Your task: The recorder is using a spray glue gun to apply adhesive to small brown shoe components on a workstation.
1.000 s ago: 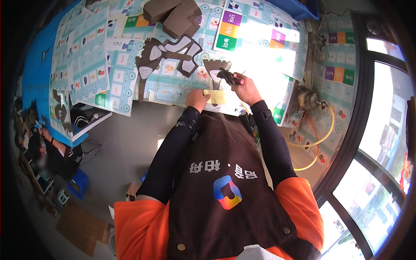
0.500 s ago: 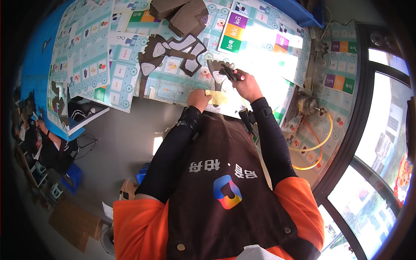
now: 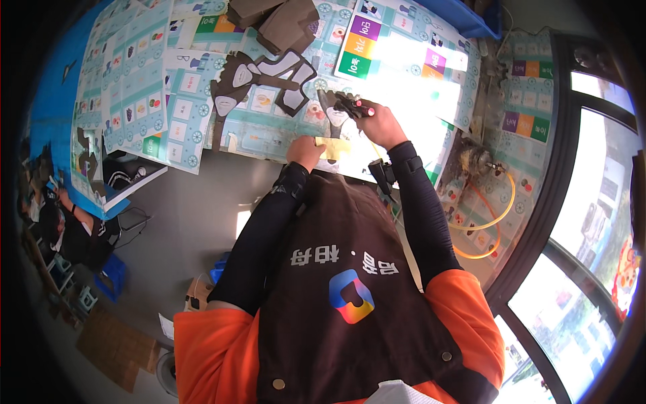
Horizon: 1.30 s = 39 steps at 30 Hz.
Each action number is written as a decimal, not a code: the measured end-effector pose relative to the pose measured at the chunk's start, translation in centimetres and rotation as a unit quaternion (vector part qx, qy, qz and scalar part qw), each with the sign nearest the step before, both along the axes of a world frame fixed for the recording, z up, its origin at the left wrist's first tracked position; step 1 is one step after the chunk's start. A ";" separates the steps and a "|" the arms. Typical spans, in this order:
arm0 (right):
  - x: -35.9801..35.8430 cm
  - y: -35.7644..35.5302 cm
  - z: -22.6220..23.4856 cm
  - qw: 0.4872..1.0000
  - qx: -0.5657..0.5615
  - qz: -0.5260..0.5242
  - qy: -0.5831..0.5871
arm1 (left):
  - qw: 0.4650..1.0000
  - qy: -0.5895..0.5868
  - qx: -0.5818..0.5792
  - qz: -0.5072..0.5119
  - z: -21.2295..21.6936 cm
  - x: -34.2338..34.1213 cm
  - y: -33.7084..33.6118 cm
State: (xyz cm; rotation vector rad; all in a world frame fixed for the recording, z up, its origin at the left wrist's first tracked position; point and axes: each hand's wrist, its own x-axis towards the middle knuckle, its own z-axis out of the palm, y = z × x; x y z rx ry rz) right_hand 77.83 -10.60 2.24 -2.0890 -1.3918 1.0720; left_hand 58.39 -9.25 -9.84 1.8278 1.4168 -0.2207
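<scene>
My right hand (image 3: 382, 128) is closed around a dark tool with pink ends (image 3: 353, 106), its exact kind unclear. The tool sits over a brown cut piece (image 3: 326, 102) with a pale patch, lying near the table's front edge. My left hand (image 3: 305, 152) rests at that edge, fingers closed on a flat yellow piece (image 3: 331, 149). Farther left and back are more brown cut pieces (image 3: 235, 77) with pale patches, one angular and dark-edged (image 3: 294, 102). A stack of plain brown pieces (image 3: 288, 28) lies at the back. Bright sunlight washes out the surface beside my right hand.
Printed sheets (image 3: 138, 81) cover the table. A blue bin (image 3: 471, 19) stands at the back right. Yellow and orange hoses (image 3: 509, 202) curl on the right, near a window frame (image 3: 564, 135). At the far left sits another person (image 3: 75, 225) by a blue-covered table (image 3: 59, 108).
My right hand and the tool have shifted slightly left over the brown piece. The whole view has moved slightly; my left hand stays on the yellow piece.
</scene>
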 end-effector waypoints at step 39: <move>2.3 -3.8 -0.4 0.999 -0.038 0.036 0.014 | 0.999 -0.004 0.041 -0.009 0.1 0.2 -0.5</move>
